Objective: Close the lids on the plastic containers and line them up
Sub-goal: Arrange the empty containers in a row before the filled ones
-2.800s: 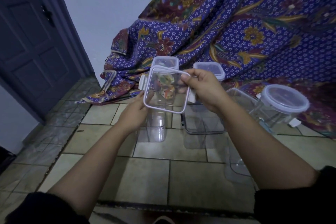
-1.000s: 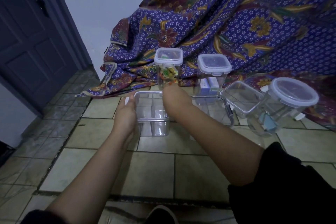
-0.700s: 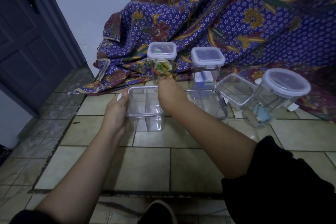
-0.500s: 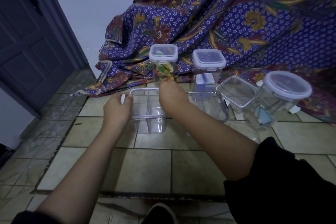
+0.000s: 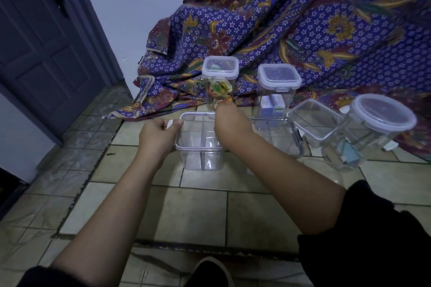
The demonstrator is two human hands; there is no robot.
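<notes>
A purple batik cloth (image 5: 303, 30) with gold and maroon flowers fills the upper right of the frame, draped down onto the floor. A dark panelled door (image 5: 42, 42) takes the upper left, and a tiled floor (image 5: 198, 212) spreads across the lower half. Two bare forearms reach in from the bottom edge, the right one coming out of a black sleeve (image 5: 373, 240) at lower right.

At far right a round jar (image 5: 373, 133) leans over, its round lid on. Left of it sits a tilted tub (image 5: 314, 123), clear and square. A low container (image 5: 279, 137) lies just right of centre, behind the right forearm. Against the cloth stand a tall container (image 5: 220, 81) holding colourful packets and a second tall container (image 5: 277, 91) holding small boxes, both lidded.

In the centre of the frame stands the clear square container (image 5: 203, 158), its white-rimmed lid (image 5: 196, 130) lying on top. The right hand (image 5: 231, 128) rests at the lid's right side, back to the camera; its fingers are hidden, so its grip cannot be told. The left hand (image 5: 158, 134) is curled at the lid's left edge, thumb and fingers pinching the white side latch (image 5: 170, 123).
</notes>
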